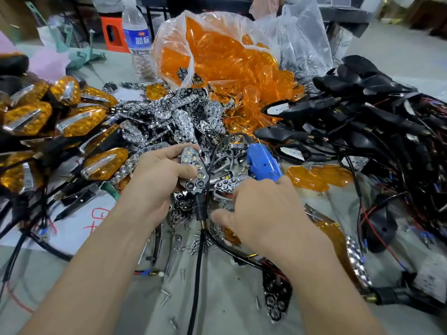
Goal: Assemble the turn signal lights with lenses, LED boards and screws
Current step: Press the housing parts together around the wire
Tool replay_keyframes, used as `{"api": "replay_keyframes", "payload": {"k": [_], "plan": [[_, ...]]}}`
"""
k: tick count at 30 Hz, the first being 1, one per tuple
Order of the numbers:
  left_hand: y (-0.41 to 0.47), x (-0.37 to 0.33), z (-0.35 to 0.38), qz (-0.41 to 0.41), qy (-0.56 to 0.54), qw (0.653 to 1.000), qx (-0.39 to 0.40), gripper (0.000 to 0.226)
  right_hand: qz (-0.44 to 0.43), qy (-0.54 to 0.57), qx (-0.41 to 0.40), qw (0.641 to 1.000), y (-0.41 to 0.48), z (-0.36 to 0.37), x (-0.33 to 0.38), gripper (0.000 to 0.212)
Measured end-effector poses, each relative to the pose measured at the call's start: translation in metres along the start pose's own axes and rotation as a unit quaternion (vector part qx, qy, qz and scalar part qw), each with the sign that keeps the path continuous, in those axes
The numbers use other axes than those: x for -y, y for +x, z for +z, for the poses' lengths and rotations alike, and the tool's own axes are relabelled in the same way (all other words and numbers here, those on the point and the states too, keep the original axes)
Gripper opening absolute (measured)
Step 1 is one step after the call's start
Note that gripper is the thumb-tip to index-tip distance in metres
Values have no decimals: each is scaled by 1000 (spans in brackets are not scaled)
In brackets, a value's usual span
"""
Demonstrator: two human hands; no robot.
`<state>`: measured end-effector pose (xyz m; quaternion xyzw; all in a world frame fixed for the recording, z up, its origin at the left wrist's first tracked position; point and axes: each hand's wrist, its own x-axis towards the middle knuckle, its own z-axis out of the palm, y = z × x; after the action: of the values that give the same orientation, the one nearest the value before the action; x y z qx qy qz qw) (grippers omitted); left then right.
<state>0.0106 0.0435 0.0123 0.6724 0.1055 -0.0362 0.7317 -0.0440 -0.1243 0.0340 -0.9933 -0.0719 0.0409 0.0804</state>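
Observation:
My left hand (157, 175) grips a turn signal housing (194, 169) with a chrome reflector and LED board in it; its black stem and cable (200, 213) hang down toward me. My right hand (261, 211) reaches down, fingers curled, into the loose parts just right of that stem, beside a scatter of small screws (198, 245); what its fingertips touch is hidden. A blue electric screwdriver (262, 163) lies just beyond my right hand. Chrome reflectors (183, 114) are piled in the middle. Orange lenses (225, 59) fill a clear plastic bag behind.
Finished orange signal lights (48, 122) are heaped at the left. Black housings with wires (377, 122) are heaped at the right. Two loose orange lenses (319, 177) lie right of the screwdriver. A water bottle (137, 37) stands at the back. White paper (79, 226) lies front left.

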Motion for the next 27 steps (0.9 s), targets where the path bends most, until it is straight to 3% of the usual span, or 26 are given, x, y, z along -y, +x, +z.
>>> {"api": "replay_keyframes", "payload": {"k": [3, 6, 11, 14, 19, 21, 22, 24, 27], "plan": [[1, 2, -1, 10, 14, 1000, 9, 46, 10, 29, 10, 999, -1, -6, -5, 27], [1, 3, 0, 17, 24, 999, 12, 50, 36, 131, 22, 991, 1, -18, -16, 7], [0, 3, 2, 19, 23, 1000, 9, 50, 16, 123, 71, 990, -1, -17, -17, 10], [-1, 2, 2, 19, 17, 1000, 10, 47, 17, 112, 53, 992, -6, -14, -19, 20], [-2, 3, 5, 22, 9, 1000, 19, 43, -5, 245, 13, 969, 2, -22, -35, 35], [-2, 3, 6, 19, 8, 999, 25, 43, 14, 361, -42, 931, 8, -21, -37, 41], [-2, 3, 7, 21, 9, 999, 32, 44, 28, 439, -75, 895, 11, -18, -37, 44], [-5, 3, 10, 30, 12, 998, 58, 46, 34, 593, -94, 799, 14, -13, -36, 45], [-10, 3, 15, 46, 1, 994, 98, 49, 26, 782, -21, 622, 17, -5, -24, 37]]}}
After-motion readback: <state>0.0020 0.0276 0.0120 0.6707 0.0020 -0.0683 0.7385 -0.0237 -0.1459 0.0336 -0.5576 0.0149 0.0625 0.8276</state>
